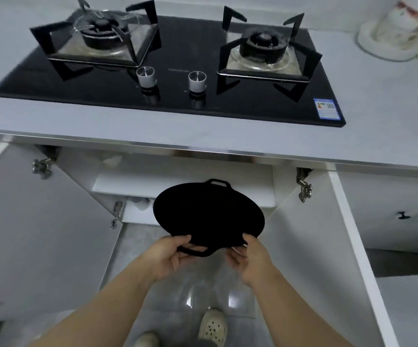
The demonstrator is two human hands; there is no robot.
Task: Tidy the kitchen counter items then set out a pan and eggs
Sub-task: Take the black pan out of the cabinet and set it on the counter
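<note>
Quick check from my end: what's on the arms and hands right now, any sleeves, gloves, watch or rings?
The left hand and right hand are ungloved; no rings show. Both forearms are bare to the frame edge: no sleeves, watch or bracelet in view.

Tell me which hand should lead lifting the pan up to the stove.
Left, probably: the left hand grips the pan at its near loop handle, while the right hand only pinches the bare rim beside it.
</note>
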